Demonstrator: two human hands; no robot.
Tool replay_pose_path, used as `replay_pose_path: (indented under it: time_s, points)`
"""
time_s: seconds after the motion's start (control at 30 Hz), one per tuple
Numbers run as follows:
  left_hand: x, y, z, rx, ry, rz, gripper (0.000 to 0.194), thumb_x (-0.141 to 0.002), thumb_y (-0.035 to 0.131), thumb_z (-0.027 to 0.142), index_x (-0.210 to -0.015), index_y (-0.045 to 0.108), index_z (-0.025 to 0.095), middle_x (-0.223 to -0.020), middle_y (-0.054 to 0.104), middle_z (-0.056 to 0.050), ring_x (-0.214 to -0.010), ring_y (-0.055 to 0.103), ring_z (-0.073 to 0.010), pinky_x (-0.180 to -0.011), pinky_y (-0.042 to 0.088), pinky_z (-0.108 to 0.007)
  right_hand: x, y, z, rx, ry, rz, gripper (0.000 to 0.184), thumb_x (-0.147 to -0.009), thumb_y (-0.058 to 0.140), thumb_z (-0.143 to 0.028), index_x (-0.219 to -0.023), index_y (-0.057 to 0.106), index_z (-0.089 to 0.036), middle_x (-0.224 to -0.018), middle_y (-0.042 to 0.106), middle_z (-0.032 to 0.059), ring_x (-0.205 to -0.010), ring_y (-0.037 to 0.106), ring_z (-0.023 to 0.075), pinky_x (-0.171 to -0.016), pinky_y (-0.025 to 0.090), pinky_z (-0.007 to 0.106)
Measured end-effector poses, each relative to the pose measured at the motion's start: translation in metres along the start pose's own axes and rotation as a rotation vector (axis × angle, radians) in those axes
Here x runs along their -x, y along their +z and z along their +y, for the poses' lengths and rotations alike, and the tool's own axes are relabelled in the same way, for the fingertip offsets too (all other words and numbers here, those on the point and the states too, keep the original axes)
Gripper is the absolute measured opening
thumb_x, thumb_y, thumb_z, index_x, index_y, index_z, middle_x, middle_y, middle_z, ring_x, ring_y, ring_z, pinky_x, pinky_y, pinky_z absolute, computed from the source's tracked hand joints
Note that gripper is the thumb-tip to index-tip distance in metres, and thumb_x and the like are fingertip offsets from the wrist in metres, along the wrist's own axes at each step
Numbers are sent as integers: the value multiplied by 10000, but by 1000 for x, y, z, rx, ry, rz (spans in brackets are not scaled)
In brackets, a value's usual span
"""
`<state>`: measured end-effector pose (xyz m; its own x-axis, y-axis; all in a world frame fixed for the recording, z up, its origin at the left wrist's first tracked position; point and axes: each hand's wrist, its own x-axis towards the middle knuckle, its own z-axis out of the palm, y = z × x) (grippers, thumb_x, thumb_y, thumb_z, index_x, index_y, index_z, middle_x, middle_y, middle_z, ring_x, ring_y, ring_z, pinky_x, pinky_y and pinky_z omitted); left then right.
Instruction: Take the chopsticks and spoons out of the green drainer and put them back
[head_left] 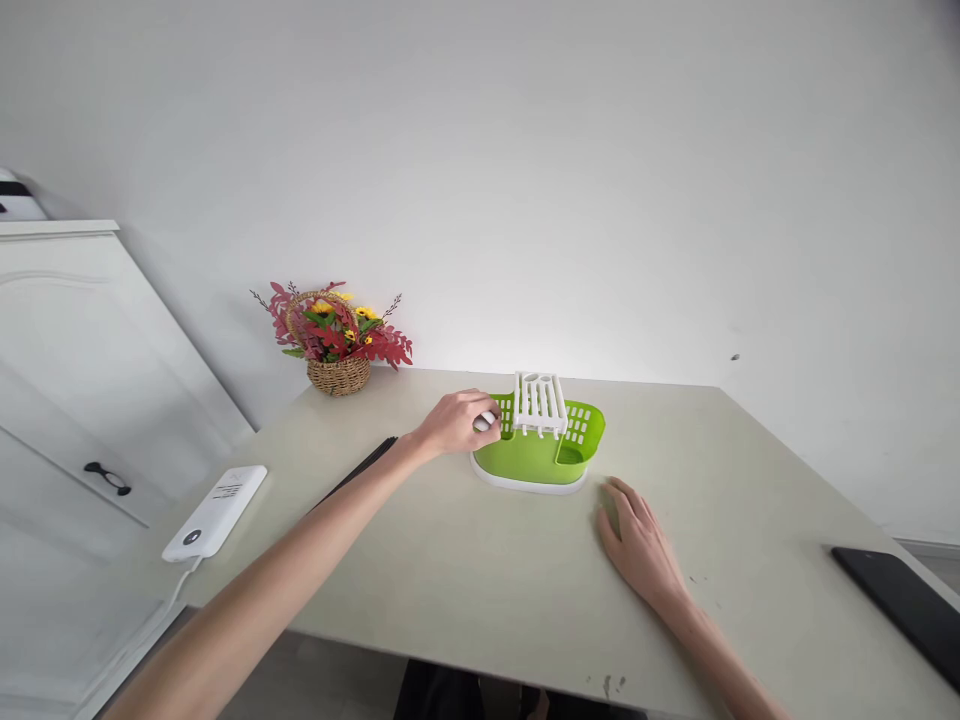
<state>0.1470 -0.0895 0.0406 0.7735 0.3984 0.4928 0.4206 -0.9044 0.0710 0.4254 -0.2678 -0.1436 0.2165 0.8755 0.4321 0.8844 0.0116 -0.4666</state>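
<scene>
A green plastic organizer basket (517, 460) with pierced walls and a white base stands on the table. A white slotted rack (540, 402) with small hooks along its front sits across its middle. At the basket's left end is my left hand (461, 420), its fingers closed around a small white rounded object (486, 420). Part of that object is covered by the fingers, so its kind does not show. My right hand (636, 535) lies palm down on the tabletop, just right of the basket and apart from it, fingers stretched out and holding nothing.
A wicker basket of artificial flowers (339, 375) stands at the back left against the wall. Thin black sticks (364, 465) lie beyond my left forearm. A white power strip or adapter (217, 512) with a cable is at far left, a black flat device (900, 605) at far right.
</scene>
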Motion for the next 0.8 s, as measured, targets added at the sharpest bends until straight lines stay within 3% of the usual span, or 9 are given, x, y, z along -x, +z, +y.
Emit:
replay_pose_path:
  time_s: [0.47, 0.8]
  points:
    - [-23, 9, -17, -94, -72, 15, 223, -919, 588, 321, -814, 757, 221, -794, 774, -23, -700, 687, -170, -580, 395, -255, -1, -1, -1, 12, -1, -2, 428, -1028, 362, -372, -1384, 534, -208, -1485, 546, 128, -1358, 527, 289, -1146, 443, 502]
    - [-37, 17, -23, -115, 8, 2, 271, -921, 570, 319, -745, 738, 198, -700, 752, -28, -612, 662, -161, -532, 347, -260, -1, -4, -3, 6, 8, -15, 429, -1028, 369, -371, -1400, 518, -216, -1498, 538, 123, -1365, 523, 283, -1161, 430, 502]
